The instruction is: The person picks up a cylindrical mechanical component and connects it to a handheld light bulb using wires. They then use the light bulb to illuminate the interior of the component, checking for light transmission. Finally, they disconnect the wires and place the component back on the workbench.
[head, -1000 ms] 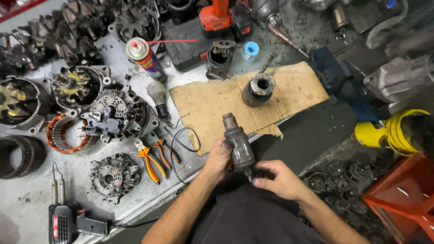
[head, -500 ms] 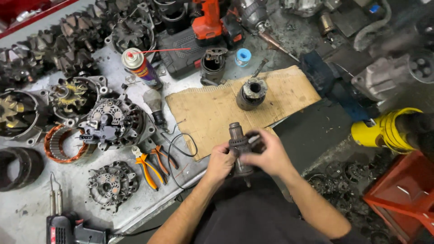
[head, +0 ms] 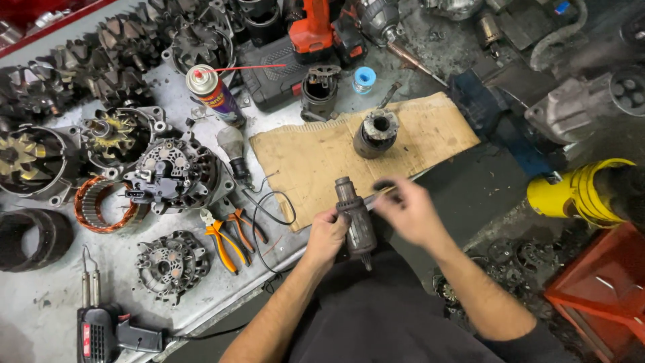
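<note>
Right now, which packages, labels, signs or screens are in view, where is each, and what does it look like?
Spray can: lying on the bench left of the cardboard sheet, a cylinder with a silver top, thin red straw, and a purple, red and yellow printed label.
Soldering gun: at the bench's near left edge, black body with a small red label on its side.
No signs or screens in view.

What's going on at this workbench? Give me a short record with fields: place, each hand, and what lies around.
Place: cluttered metal workbench with a cardboard sheet on it
Left hand: grips a dark cylindrical motor part, held upright
Right hand: blurred, at a thin tool against that part
On the cardboard: a dark round housing
Nearby: orange pliers, spray can, copper winding ring, soldering gun
</note>
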